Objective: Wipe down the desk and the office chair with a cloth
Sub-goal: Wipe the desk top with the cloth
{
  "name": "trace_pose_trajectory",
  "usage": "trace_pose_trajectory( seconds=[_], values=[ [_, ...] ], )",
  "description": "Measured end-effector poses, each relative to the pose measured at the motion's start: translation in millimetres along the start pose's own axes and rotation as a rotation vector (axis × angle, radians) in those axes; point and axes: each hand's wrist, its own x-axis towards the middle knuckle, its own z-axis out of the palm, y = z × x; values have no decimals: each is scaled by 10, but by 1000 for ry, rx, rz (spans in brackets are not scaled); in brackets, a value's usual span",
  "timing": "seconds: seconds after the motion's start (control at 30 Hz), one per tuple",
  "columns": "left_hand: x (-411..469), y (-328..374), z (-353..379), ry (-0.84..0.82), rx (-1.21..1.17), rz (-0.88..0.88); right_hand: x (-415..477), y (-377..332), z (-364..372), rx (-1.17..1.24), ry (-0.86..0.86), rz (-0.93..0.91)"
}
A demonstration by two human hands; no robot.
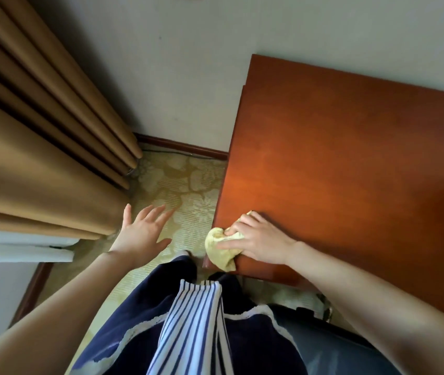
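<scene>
While the right hand clutches the cloth at the table near-left corner and the left hand hangs spread, most wiping seems left.

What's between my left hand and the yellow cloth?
Only patterned floor, in the head view; the left hand hovers apart from the cloth.

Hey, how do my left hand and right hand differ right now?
The right hand grips the yellow cloth at the desk corner; the left hand holds nothing. The right hand's fingers curl; the left hand's are spread straight, above the carpet. Both are bare.
</scene>
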Motion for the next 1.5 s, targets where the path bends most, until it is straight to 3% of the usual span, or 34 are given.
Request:
trace_pose_trajectory(
  seconds=[0.23, 0.3, 0.43, 0.5, 0.6, 0.83, 1.03, 1.17, 1.37, 1.5],
  values=[
    [-15, -30, -2, 2, -16, -13, 333, 530, -160, 4, 23, 286],
    [30, 7, -39, 9, -13, -2, 382, 660, -188, -18, 29, 434],
    [209, 128, -198, 51, -28, 12, 388, 830, -220, -8, 198, 873],
    [308, 256, -264, 71, -64, 24, 380, 803, -219, 7, 240, 980],
    [430, 450, -334, 96, -146, 44, 313, 636, -176, -27, 221, 929],
    [814, 890, -454, 8, -119, 53, -419, 413, -172, -50, 98, 332],
    [1260, 1046, -737, -38, 65, 56, -793, 869, -388, -116, -115, -41],
    [1461, 1106, -812, -106, 172, 90, -719, 1246, -498, -140, -21, 164],
    [1503, 1086, -783, -143, 133, 99, -266, 1875, -667, -31, 30, 514],
    [1515, 1066, -779, -141, 133, 106, 256, 2310, -756, 9, 173, 869]
  ],
)
